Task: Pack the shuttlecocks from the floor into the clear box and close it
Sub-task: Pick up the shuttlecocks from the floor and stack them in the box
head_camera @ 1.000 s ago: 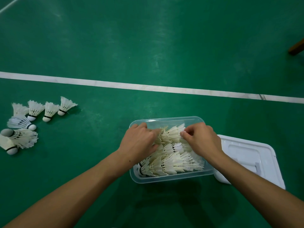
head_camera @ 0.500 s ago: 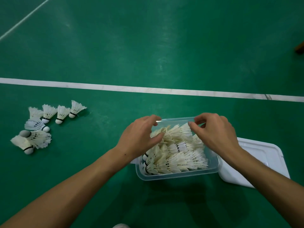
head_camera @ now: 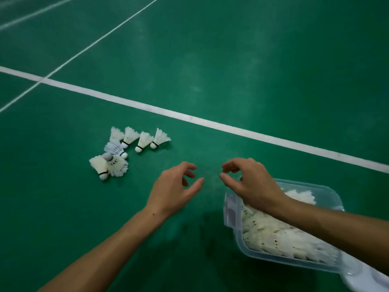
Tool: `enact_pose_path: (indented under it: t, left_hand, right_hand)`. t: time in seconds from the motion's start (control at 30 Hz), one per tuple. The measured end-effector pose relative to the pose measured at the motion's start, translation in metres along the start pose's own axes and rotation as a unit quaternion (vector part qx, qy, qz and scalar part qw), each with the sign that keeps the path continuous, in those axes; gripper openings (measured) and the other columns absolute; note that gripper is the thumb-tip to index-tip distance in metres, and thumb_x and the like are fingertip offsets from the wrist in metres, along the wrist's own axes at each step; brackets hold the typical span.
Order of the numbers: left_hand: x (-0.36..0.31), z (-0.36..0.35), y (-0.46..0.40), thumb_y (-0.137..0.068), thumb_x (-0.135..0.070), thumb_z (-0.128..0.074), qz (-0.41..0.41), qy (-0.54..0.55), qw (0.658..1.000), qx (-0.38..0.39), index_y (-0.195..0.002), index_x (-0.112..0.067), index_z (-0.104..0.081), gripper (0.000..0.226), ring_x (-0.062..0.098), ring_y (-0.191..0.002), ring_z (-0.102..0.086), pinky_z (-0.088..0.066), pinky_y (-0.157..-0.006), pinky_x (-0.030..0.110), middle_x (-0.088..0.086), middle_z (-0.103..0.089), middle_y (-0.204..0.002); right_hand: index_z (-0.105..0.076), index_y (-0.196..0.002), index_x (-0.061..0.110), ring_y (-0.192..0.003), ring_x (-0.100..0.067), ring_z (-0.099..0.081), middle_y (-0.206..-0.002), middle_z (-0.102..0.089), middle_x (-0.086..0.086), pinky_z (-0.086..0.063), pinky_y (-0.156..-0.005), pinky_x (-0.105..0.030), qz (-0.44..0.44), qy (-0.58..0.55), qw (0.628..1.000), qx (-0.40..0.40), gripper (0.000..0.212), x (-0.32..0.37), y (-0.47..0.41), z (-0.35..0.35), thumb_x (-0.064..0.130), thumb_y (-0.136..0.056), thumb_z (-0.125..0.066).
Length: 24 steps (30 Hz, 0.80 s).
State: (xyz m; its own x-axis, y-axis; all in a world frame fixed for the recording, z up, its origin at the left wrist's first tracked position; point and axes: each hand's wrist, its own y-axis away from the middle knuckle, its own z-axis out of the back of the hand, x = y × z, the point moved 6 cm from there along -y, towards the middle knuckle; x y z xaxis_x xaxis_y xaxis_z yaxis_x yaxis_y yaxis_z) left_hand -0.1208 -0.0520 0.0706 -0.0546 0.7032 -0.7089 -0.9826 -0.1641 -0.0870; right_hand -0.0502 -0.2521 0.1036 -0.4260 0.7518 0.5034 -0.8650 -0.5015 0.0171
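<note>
Clear box [head_camera: 235, 220] lying lidless, packed with white shuttlecocks [head_camera: 273, 234]; left hand [head_camera: 174, 190], right hand [head_camera: 250, 182] hovering loosely curled, grasping nothing.

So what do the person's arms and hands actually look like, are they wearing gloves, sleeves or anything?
Nothing is worn as far as the view reaches. The left hand and right hand are bare, with no gloves, rings or tape visible. Both forearms are bare up to the picture's edge, with no sleeves, watch or wristband. The left forearm shows a small dark spot just below the wrist.
</note>
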Motion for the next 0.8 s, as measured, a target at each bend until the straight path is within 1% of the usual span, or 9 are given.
enact_pose_path:
  t: [0.1, 0.23, 0.33, 0.4, 0.47, 0.53, 0.6, 0.7, 0.8]
  left_hand:
    - [0.051, 0.034, -0.006, -0.086, -0.061, -0.066, 0.056, -0.008, 0.998, -0.033, -0.117, -0.031, -0.067, 0.044, 0.001, -0.074, -0.068, -0.060, -0.075, 0.037, -0.018, -0.072, -0.095]
    - [0.116, 0.081, -0.012, -0.091, -0.047, -0.075, 0.109, -0.044, 0.991, -0.061, -0.117, -0.027, -0.067, 0.034, 0.003, -0.074, -0.067, -0.060, -0.077, 0.039, -0.016, -0.072, -0.095]
    - [0.161, 0.116, -0.012, -0.089, -0.040, -0.077, 0.149, -0.083, 0.980, -0.105, -0.114, -0.026, -0.067, 0.030, 0.008, -0.076, -0.069, -0.061, -0.077, 0.040, -0.014, -0.072, -0.096]
    - [0.183, 0.137, -0.011, -0.088, -0.037, -0.079, 0.162, -0.123, 0.968, -0.145, -0.116, -0.025, -0.066, 0.033, 0.015, -0.085, -0.069, -0.060, -0.080, 0.041, -0.008, -0.070, -0.103]
    - [0.199, 0.151, -0.012, -0.088, -0.038, -0.080, 0.169, -0.160, 0.958, -0.167, -0.121, -0.024, -0.064, 0.039, 0.021, -0.099, -0.066, -0.057, -0.082, 0.041, -0.002, -0.063, -0.110]
    - [0.211, 0.154, -0.018, -0.087, -0.041, -0.081, 0.172, -0.169, 0.958, -0.155, -0.127, -0.025, -0.062, 0.047, 0.025, -0.108, -0.062, -0.055, -0.087, 0.043, 0.002, -0.057, -0.115]
    - [0.215, 0.148, -0.030, -0.087, -0.044, -0.081, 0.174, -0.162, 0.964, -0.119, -0.132, -0.026, -0.060, 0.053, 0.024, -0.112, -0.060, -0.054, -0.092, 0.044, 0.002, -0.058, -0.118]
    - [0.218, 0.136, -0.050, -0.088, -0.043, -0.081, 0.178, -0.147, 0.970, -0.077, -0.137, -0.024, -0.059, 0.057, 0.022, -0.106, -0.065, -0.056, -0.093, 0.043, 0.002, -0.069, -0.114]
    - [0.217, 0.126, -0.065, -0.091, -0.036, -0.080, 0.166, -0.144, 0.974, -0.063, -0.132, -0.024, -0.062, 0.046, 0.021, -0.095, -0.071, -0.060, -0.089, 0.044, 0.000, -0.077, -0.104]
  right_hand:
    - [-0.075, -0.108, 0.021, -0.096, -0.018, -0.068, -0.102, -0.077, 0.006, -0.055, -0.089, -0.037, 0.018, -0.002, 1.000, -0.001, 0.026, 0.027, -0.052, -0.044, 0.042, -0.093, -0.073]
    - [-0.074, -0.111, 0.018, -0.102, -0.021, -0.069, -0.106, -0.077, 0.004, -0.057, -0.092, -0.043, 0.014, -0.036, 0.999, 0.017, 0.028, 0.060, -0.107, -0.096, 0.041, -0.094, -0.072]
    - [-0.072, -0.111, 0.018, -0.104, -0.023, -0.070, -0.108, -0.077, 0.002, -0.058, -0.092, -0.045, 0.013, -0.050, 0.998, 0.022, 0.029, 0.081, -0.139, -0.124, 0.040, -0.094, -0.071]
    - [-0.070, -0.111, 0.018, -0.104, -0.025, -0.069, -0.108, -0.076, 0.001, -0.058, -0.090, -0.045, 0.007, -0.048, 0.998, 0.026, 0.028, 0.088, -0.157, -0.138, 0.041, -0.094, -0.070]
    - [-0.068, -0.114, 0.018, -0.106, -0.026, -0.067, -0.110, -0.075, -0.001, -0.057, -0.090, -0.045, 0.001, -0.041, 0.999, 0.025, 0.029, 0.093, -0.176, -0.148, 0.040, -0.095, -0.069]
    - [-0.065, -0.121, 0.018, -0.113, -0.030, -0.063, -0.117, -0.071, -0.004, -0.055, -0.093, -0.046, -0.005, -0.037, 0.999, 0.011, 0.033, 0.094, -0.193, -0.154, 0.039, -0.097, -0.068]
    - [-0.059, -0.131, 0.017, -0.122, -0.033, -0.055, -0.127, -0.064, -0.010, -0.050, -0.099, -0.046, -0.013, -0.019, 1.000, 0.001, 0.041, 0.093, -0.210, -0.159, 0.037, -0.097, -0.069]
    - [-0.051, -0.142, 0.018, -0.126, -0.036, -0.049, -0.135, -0.056, -0.016, -0.047, -0.103, -0.047, -0.036, -0.006, 0.999, 0.015, 0.051, 0.089, -0.229, -0.170, 0.036, -0.098, -0.069]
    - [-0.048, -0.143, 0.018, -0.121, -0.038, -0.052, -0.127, -0.062, -0.015, -0.047, -0.096, -0.047, -0.046, -0.016, 0.998, 0.031, 0.051, 0.085, -0.239, -0.180, 0.032, -0.098, -0.068]
